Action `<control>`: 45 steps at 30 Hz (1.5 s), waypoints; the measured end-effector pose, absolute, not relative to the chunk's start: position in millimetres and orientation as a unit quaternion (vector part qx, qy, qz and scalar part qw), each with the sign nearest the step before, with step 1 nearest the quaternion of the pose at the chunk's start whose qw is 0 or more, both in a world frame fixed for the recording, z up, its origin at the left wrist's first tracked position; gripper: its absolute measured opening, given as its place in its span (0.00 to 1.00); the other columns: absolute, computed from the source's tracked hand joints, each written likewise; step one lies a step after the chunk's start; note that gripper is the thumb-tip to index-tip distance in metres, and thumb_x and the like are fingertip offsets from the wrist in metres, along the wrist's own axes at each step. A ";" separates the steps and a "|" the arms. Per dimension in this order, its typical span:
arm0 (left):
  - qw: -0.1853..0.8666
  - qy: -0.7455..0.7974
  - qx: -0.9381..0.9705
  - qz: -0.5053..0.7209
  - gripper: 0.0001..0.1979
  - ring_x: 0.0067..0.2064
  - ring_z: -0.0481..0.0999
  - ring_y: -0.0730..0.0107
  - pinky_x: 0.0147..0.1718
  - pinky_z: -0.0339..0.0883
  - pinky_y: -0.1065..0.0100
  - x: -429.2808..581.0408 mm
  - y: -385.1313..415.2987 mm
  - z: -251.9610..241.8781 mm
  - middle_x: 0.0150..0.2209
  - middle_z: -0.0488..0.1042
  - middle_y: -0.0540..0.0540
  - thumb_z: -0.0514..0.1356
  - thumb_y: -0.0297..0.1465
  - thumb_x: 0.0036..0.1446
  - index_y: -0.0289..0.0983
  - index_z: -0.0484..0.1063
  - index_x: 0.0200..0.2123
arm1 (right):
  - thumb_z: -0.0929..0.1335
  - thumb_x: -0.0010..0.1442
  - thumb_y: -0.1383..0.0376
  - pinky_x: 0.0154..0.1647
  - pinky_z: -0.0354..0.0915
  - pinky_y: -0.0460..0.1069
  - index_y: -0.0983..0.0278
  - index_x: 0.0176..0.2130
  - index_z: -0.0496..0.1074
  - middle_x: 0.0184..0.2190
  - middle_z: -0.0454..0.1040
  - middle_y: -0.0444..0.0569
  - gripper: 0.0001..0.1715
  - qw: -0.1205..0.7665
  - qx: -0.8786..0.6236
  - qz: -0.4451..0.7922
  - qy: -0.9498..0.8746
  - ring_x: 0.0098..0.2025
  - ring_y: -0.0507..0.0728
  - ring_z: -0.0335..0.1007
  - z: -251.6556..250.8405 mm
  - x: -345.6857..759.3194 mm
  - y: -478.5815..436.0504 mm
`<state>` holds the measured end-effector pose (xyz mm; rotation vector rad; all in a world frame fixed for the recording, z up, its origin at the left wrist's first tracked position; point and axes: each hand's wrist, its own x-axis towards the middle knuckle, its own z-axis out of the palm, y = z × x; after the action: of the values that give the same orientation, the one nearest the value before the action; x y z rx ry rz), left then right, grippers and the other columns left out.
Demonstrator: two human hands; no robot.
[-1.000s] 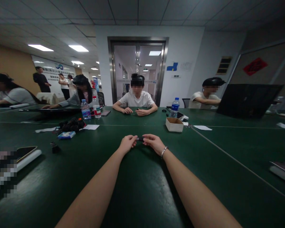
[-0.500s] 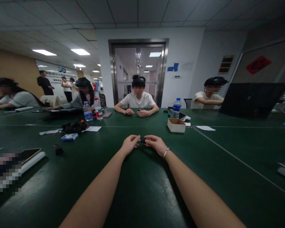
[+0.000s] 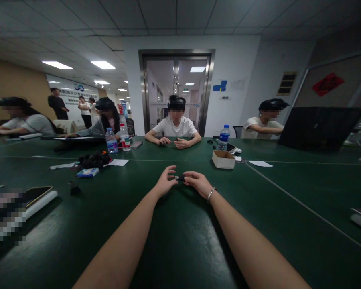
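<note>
Between the fingertips of my right hand (image 3: 198,182) is a small black stick with a silver end (image 3: 181,178), which looks like a USB flash drive. The silver end points left, toward my other hand. My left hand (image 3: 165,182) has its thumb and fingers apart around that end, with the thumb at or very near it; whether they touch I cannot tell. Both hands are just above the dark green table (image 3: 180,241), and a silver bracelet (image 3: 211,195) is on my right wrist.
An open cardboard box (image 3: 224,159) and a blue-labelled bottle (image 3: 224,137) stand beyond my right hand. To the left are two bottles, a black pile (image 3: 94,159), a blue-and-white packet (image 3: 88,173) and a small black piece (image 3: 74,188). A person (image 3: 177,128) sits opposite.
My left fingers have spread apart from their pinch at the left end of the stick, baring its silver end. My right hand keeps its hold in nearly the same spot.
</note>
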<state>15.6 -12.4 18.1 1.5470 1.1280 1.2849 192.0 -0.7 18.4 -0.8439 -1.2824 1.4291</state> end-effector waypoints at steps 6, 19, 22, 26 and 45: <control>0.446 0.459 0.596 0.484 0.14 0.32 0.72 0.71 0.33 0.66 0.67 12.5 -10.6 19.3 0.35 0.71 0.42 0.58 0.36 0.51 0.33 0.68 0.39 | 0.74 0.40 0.70 0.29 0.66 0.44 0.67 0.35 0.73 0.28 0.73 0.45 0.17 0.490 -0.351 0.593 -0.535 0.26 0.48 0.70 18.8 192.1 -1.4; 0.450 0.464 0.610 0.459 0.19 0.21 0.66 0.78 0.20 0.58 0.75 16.4 -13.0 18.9 0.23 0.67 0.50 0.54 0.40 0.54 0.33 0.64 0.44 | 0.74 0.39 0.70 0.28 0.65 0.44 0.67 0.34 0.74 0.27 0.73 0.44 0.17 0.482 -0.356 0.594 -0.537 0.25 0.48 0.70 23.0 191.9 -4.5; 0.420 0.467 0.616 0.477 0.26 0.23 0.67 0.79 0.20 0.57 0.77 18.4 -12.4 17.2 0.29 0.68 0.50 0.59 0.38 0.50 0.37 0.59 0.51 | 0.74 0.39 0.69 0.29 0.65 0.45 0.67 0.34 0.74 0.27 0.73 0.44 0.18 0.479 -0.351 0.595 -0.541 0.25 0.48 0.69 21.2 192.2 -2.9; 0.431 0.453 0.635 0.454 0.20 0.21 0.65 0.80 0.18 0.56 0.77 17.6 -11.9 16.1 0.25 0.67 0.50 0.54 0.38 0.54 0.35 0.63 0.48 | 0.74 0.40 0.68 0.29 0.65 0.45 0.67 0.35 0.74 0.27 0.73 0.44 0.18 0.476 -0.347 0.594 -0.548 0.25 0.47 0.69 19.1 192.9 -0.9; 0.423 0.461 0.628 0.463 0.21 0.21 0.65 0.79 0.18 0.55 0.77 18.8 -12.0 16.4 0.26 0.67 0.51 0.55 0.39 0.53 0.36 0.62 0.49 | 0.73 0.40 0.69 0.29 0.65 0.45 0.67 0.35 0.74 0.28 0.74 0.45 0.17 0.480 -0.354 0.590 -0.544 0.25 0.48 0.69 21.9 193.4 -3.9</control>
<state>18.8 -12.0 16.4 1.5713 1.1551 1.1583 193.4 -3.9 21.9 -0.8645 -1.3266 1.4385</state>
